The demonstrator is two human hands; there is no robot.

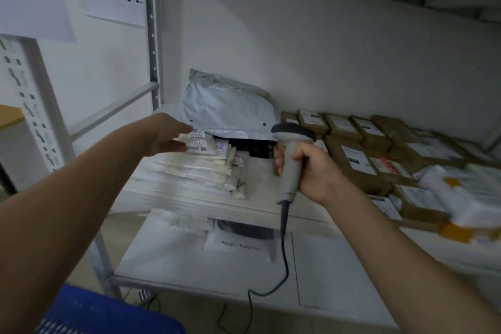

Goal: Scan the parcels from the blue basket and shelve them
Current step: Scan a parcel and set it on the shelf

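I am reaching my left hand (pixel 165 134) out to the far left of the middle shelf (pixel 189 199). The white labelled parcel (pixel 198 141) is lying there on top of the stack of flat white packets (pixel 187 171), just in front of the grey mailer bag (pixel 227 108) that is leaning on the wall. My fingers are nearly straight, with the thumb above the parcel's left edge and the fingers below it. I cannot tell whether I am pinching it or only touching it. I judge this to be the shelving step for this parcel.

I am wrapping all the fingers of my right hand (pixel 311 171) round the handle of the scanner (pixel 291 160). I am holding it upright to the right of the stack, probably to keep it out of my left arm's way yet ready for the next label. Its cable (pixel 283 247) is hanging down in front of the lower shelf (pixel 339 274).

Brown boxes (pixel 355 160) are filling the right side of the shelf with their labels up, which is likely why this soft, flat parcel is going on the left among its own kind. The blue basket (pixel 108 314) is sitting low at the near left, under my left arm and close for the next pick. I cannot see what is in it.
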